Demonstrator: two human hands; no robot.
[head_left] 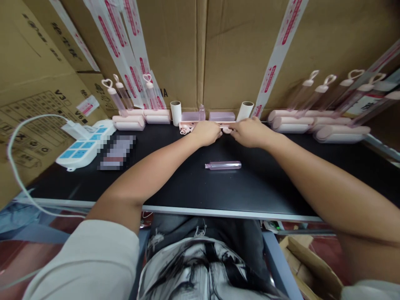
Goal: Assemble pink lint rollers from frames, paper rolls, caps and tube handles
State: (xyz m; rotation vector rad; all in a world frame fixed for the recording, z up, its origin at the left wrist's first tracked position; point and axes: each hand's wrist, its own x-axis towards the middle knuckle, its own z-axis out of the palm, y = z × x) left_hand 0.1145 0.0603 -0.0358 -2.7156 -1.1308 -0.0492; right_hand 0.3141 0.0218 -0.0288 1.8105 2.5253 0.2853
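Observation:
Both of my hands reach to the back of the black table, over a row of pale pink plastic parts point(184, 130). My left hand point(206, 132) is closed, fingers curled down among these parts; what its fingertips hold is hidden. Close by on the right, my right hand point(252, 132) is also closed, thumb and fingers bent together beside a small pink piece point(227, 130). Whether it grips that piece is unclear. Nearer to me lies a clear pinkish tube point(223, 165) with a narrow neck at its left end, apart from both hands.
Behind the hands stand two white cylinders point(176, 113) point(245, 111). Pink rollers with heart-topped tubes stand at left point(128, 122) and right point(342, 134). A white power strip point(86, 146) with a cable and a blurred-out flat object point(117, 152) lie left. Cardboard point(231, 54) walls the back.

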